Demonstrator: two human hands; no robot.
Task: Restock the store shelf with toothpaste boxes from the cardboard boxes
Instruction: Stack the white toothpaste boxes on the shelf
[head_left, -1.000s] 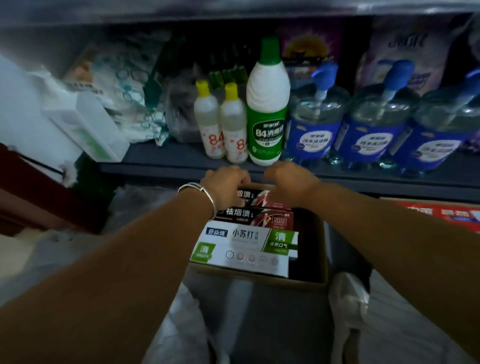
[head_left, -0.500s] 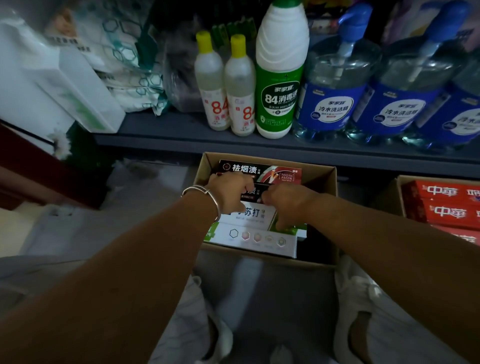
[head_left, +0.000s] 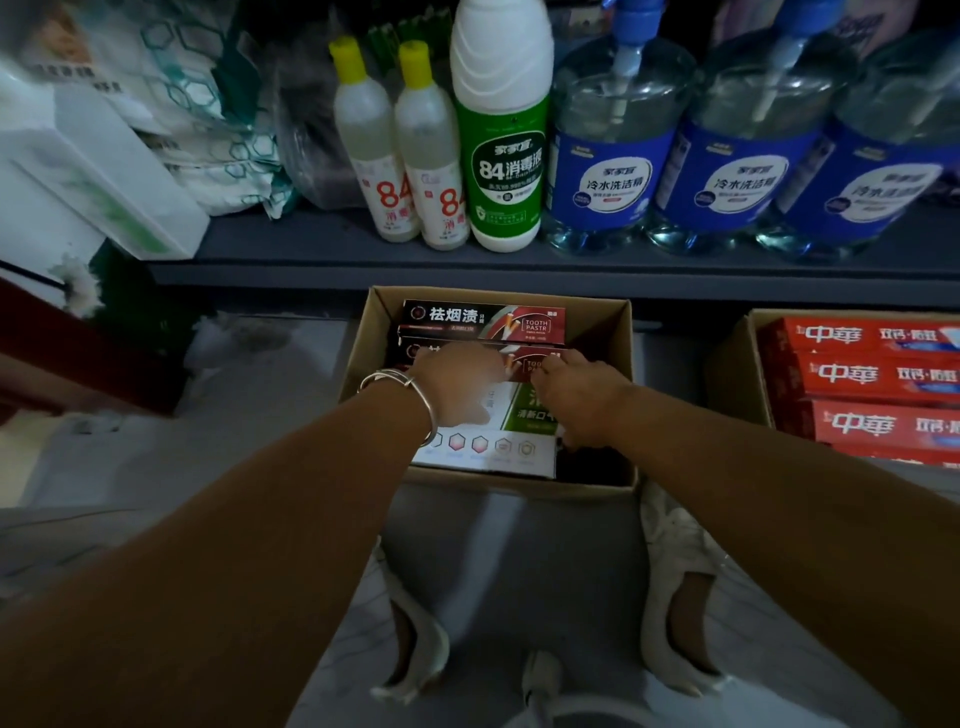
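- Left hand (head_left: 457, 382), with a silver bangle (head_left: 410, 387) at the wrist, reaches into the open cardboard box (head_left: 613, 332) and rests on the second dark toothpaste box (head_left: 524, 358); its thumb points down over the white-and-green toothpaste box (head_left: 498, 441). Whether the fingers are curled round the dark box or only lie on it cannot be told, as the hand is blurred.
- Right hand (head_left: 582, 395) is in the same cardboard box, just beside the left hand, fingers bent down at the right end of the second dark toothpaste box; grip cannot be confirmed.
- Another dark toothpaste box (head_left: 483, 322) lies flat at the far end of the cardboard box, untouched, directly behind the one under the hands.
- White-and-green toothpaste box lies flat at the near end of the cardboard box, partly under both hands.
- Cardboard box stands on the floor directly below the shelf (head_left: 519, 270) edge.
- Right of the cardboard box: a second carton (head_left: 732, 364) holding red toothpaste boxes (head_left: 872, 374) stacked flat.
- On the shelf, above the cardboard box: two small yellow-capped bottles (head_left: 395, 171), a tall green-and-white disinfectant bottle (head_left: 504, 145), then blue-labelled pump bottles (head_left: 618, 156) to its right.
- Left of the yellow-capped bottles: plastic-wrapped packs (head_left: 208, 130) and a tilted white box (head_left: 114, 171).
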